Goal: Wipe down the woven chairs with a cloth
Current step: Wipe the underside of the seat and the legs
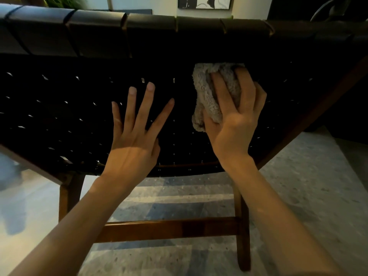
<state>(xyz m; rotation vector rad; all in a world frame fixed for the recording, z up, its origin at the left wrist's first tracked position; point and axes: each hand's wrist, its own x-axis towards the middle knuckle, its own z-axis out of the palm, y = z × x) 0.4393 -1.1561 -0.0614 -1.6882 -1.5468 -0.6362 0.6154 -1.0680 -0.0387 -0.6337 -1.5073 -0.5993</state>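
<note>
A woven chair (59,108) with black straps and a brown wooden frame fills the upper half of the view, seen from behind its back. My right hand (237,118) holds a bunched grey cloth (207,96) and presses it against the weave just under the top band of wide straps. My left hand (137,132) lies flat on the weave to the left of the cloth, fingers straight and spread.
A wooden crossbar (169,228) and two rear legs (242,226) stand below the hands. A pale patterned rug (308,196) covers the floor. A framed picture (205,2) hangs on the far wall, with a plant (63,1) at the top left.
</note>
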